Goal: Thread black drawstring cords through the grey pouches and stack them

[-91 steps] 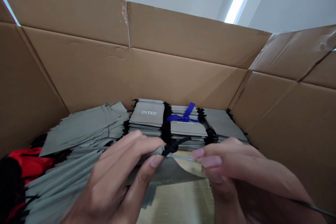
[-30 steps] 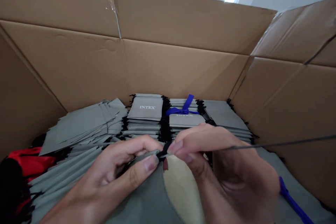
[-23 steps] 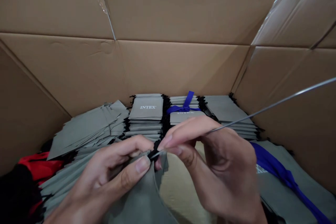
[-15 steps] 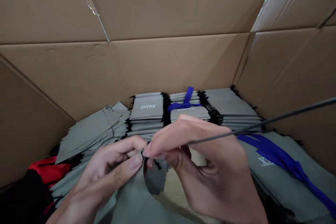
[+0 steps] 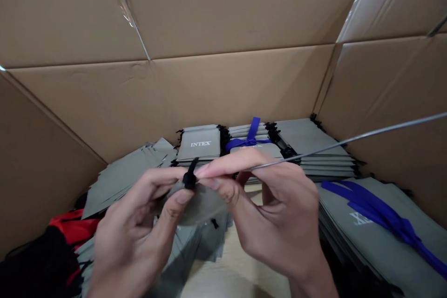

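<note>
My left hand point(image 5: 143, 228) is closed, thumb and fingers pinching the edge of a grey fabric pouch point(image 5: 202, 202). A black knotted cord end point(image 5: 190, 177) stands up from the pouch right at those fingertips. My right hand point(image 5: 272, 209) is closed too, its thumb and index fingertips pressed together beside the knot. A thin grey rod point(image 5: 349, 140) runs out from under its index finger toward the right edge of the view. Whatever sits between the right fingertips is hidden.
Cardboard walls point(image 5: 226, 84) enclose the work surface point(image 5: 233, 265). Stacks of grey INTEX pouches point(image 5: 200, 142) line the back, one tied with blue ribbon point(image 5: 249, 139). Another stack point(image 5: 401, 205) with blue ribbon lies right. Loose grey pouches point(image 5: 122, 174) and red-and-black fabric point(image 5: 75, 226) are at left.
The black knot has come into view at my left fingertips. The pouch has been turned and raised, its lower part no longer hanging in front. The rod's outer end sits lower in tilt and higher in view.
</note>
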`<state>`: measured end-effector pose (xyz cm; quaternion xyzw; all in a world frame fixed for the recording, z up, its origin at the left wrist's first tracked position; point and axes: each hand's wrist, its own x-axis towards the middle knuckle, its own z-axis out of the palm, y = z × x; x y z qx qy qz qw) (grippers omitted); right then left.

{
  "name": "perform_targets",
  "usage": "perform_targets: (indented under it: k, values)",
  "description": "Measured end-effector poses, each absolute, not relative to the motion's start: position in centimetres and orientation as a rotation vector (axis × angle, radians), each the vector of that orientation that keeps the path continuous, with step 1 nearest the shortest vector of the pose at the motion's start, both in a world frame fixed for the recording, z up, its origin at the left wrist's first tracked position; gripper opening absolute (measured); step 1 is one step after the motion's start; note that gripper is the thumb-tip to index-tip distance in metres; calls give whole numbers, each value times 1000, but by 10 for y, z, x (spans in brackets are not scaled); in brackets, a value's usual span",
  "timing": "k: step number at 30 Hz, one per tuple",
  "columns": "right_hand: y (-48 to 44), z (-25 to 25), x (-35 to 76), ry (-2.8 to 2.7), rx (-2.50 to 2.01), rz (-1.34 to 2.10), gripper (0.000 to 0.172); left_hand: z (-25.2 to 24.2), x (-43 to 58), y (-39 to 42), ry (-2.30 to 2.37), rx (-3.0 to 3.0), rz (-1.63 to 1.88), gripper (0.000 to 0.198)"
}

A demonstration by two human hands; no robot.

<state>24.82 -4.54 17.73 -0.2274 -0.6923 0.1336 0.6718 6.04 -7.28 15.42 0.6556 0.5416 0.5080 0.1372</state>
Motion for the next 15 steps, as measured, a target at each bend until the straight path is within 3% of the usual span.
perform_targets:
  k: [15]
  values:
    - [-56,174,248,-1487,-648,268,15,161,44,-53,1060,1660,1168,39]
